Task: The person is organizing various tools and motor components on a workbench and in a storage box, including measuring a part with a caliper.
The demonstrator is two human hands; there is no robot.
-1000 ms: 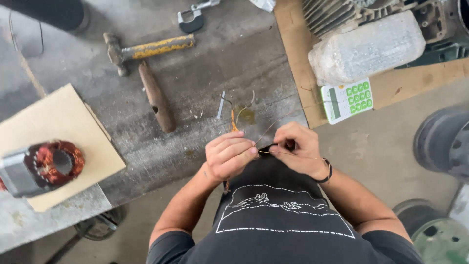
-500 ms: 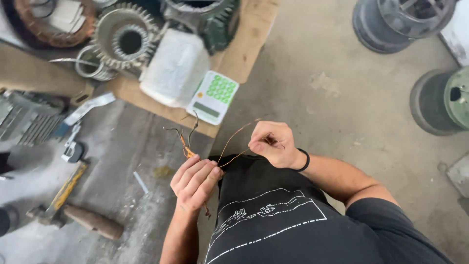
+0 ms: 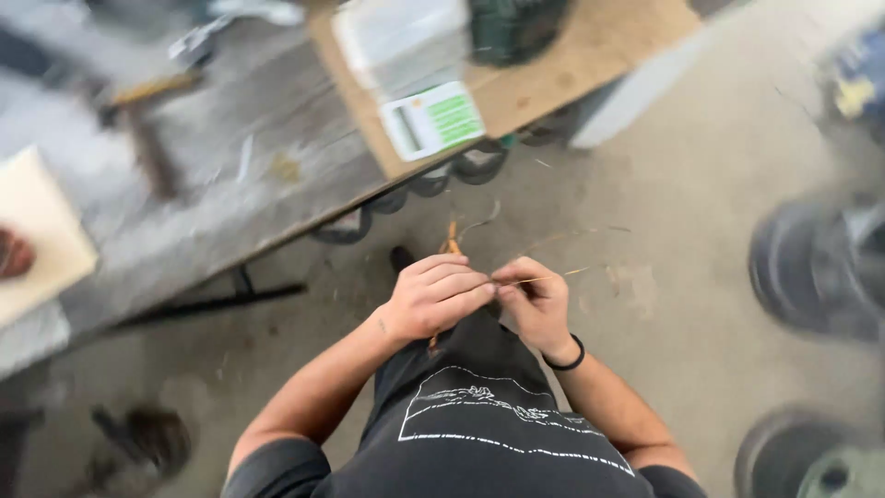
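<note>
My left hand and my right hand are together in front of my chest, above the concrete floor. Both pinch thin copper wire whose loose ends stick out to the right and upward. An orange-brown piece pokes up from behind my left fingers. A black band circles my right wrist. I wear a black shirt with a white print.
A grey workbench lies at upper left with a hammer, a wooden board, a white calculator with green keys and a white plastic container. Round motor housings stand on the floor at right.
The view has swung so the bench now sits upper left and my hands are over the floor. My hands have come closer together on the wire.
</note>
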